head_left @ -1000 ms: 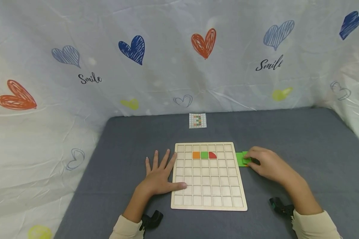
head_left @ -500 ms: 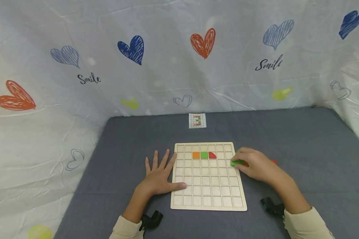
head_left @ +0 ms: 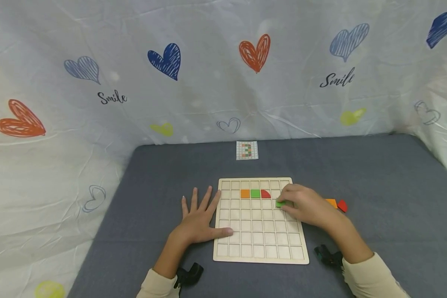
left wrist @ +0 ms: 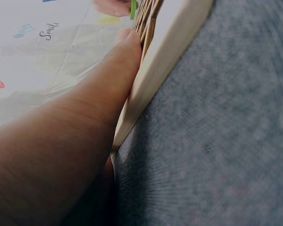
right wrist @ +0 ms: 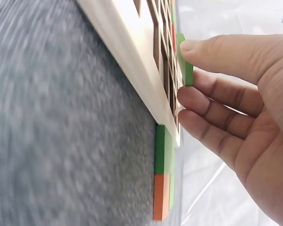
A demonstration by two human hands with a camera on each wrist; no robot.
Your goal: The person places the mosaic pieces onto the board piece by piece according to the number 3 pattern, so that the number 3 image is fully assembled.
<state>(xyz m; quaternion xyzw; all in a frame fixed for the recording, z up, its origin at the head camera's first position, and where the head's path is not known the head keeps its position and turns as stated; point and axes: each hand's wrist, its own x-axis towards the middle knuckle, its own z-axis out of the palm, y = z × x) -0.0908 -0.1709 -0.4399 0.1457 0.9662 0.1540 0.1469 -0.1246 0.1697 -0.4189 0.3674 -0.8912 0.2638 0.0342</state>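
Observation:
A wooden grid board lies on the table, with an orange square tile, a green square tile and a red quarter-circle tile in its second row. My right hand pinches a green tile between thumb and fingers, over the board's upper right part. In the right wrist view the tile stands tilted close over the grid. My left hand lies spread at the board's left edge, its thumb resting on the rim.
Right of the board lie an orange tile and a red tile. The right wrist view shows a green tile against the board's edge. A small printed grid card lies behind the board, before a heart-patterned curtain.
My right hand has picked up a green tile from beside the board and carried it left over the grid. The orange and red tiles have come into view behind it. The left hand stays put.

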